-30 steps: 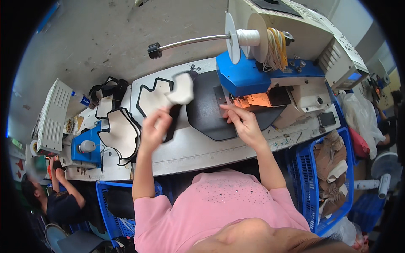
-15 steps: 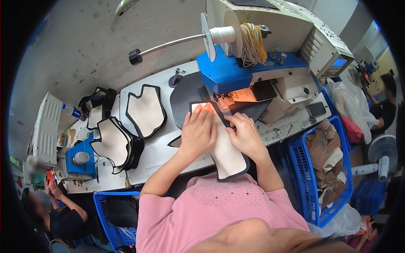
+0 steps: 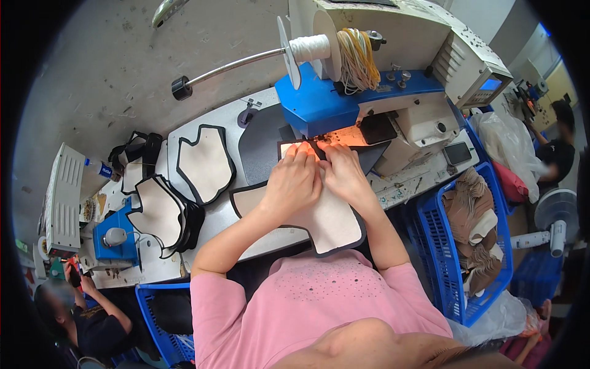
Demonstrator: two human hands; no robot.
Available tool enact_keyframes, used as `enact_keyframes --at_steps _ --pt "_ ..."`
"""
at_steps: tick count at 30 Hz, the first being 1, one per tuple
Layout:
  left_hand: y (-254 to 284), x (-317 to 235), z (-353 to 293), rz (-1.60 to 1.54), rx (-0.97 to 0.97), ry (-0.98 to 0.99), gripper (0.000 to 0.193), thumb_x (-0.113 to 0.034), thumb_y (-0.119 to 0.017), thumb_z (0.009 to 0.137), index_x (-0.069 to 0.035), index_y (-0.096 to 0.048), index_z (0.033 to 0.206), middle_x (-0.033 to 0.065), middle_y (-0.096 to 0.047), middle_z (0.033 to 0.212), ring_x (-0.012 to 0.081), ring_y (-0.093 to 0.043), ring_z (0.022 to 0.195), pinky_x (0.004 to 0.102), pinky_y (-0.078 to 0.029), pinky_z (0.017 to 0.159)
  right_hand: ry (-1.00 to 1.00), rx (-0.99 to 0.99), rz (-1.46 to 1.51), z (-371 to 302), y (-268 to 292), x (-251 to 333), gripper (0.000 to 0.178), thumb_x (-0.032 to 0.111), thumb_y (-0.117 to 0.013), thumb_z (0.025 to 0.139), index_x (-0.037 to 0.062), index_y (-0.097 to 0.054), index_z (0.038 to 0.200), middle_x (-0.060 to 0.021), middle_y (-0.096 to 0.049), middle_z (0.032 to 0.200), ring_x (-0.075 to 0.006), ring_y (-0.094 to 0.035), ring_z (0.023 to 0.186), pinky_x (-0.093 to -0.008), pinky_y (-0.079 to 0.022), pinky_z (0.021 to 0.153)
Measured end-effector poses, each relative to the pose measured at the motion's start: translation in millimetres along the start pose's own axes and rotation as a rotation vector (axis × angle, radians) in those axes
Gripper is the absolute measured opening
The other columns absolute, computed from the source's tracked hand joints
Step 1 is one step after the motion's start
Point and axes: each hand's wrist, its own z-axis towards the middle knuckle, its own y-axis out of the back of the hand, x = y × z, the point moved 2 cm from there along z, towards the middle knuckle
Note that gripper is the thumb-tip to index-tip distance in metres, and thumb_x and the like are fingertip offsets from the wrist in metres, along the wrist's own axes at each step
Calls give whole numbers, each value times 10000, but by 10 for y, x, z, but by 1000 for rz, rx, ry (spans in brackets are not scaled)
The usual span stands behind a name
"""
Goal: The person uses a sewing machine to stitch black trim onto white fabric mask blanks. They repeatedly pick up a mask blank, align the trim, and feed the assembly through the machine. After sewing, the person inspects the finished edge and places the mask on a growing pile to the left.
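Observation:
A cream panel with black edging [image 3: 335, 222] lies across the table edge, its far end under the blue machine head [image 3: 316, 111]. My left hand [image 3: 294, 184] presses on the panel, its fingers close together and bent at the far edge. Beside it, my right hand [image 3: 344, 173] grips the same far edge, fingers curled. Both sets of fingertips meet in the orange light below the head, and exactly what they pinch is hidden. One arm of the panel sticks out left beneath my left forearm. A dark grey plate [image 3: 261, 144] surrounds the work spot.
To the left lie a single similar panel [image 3: 206, 163] and a stack of panels [image 3: 161, 215]. A white spool [image 3: 309, 48] hangs on a rod above. Blue baskets stand at right [image 3: 458, 246] and lower left [image 3: 147, 307]. Co-workers sit at far left [image 3: 92, 320] and far right [image 3: 556, 147].
The panel has turned, so its side arm now shows at left. My right hand has moved up beside my left at the far edge, and the left fingers have bent. The view has shifted slightly.

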Motion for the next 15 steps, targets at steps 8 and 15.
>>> enact_keyframes --at_steps 8,15 --pt "9 53 122 -51 -45 -48 317 -163 -522 755 71 -565 964 219 -568 955 357 -554 924 392 -480 755 31 -20 36 129 -15 -71 313 50 -549 715 -33 -589 1014 -191 -601 939 -345 -546 931 -422 -399 832" --pt "73 64 146 -38 -21 -110 256 -154 -517 774 58 -568 908 189 -568 873 341 -557 828 399 -467 723 4 -75 92 146 -11 -46 296 29 -570 721 -51 -605 1003 -161 -590 742 -299 -572 703 -365 -449 691"
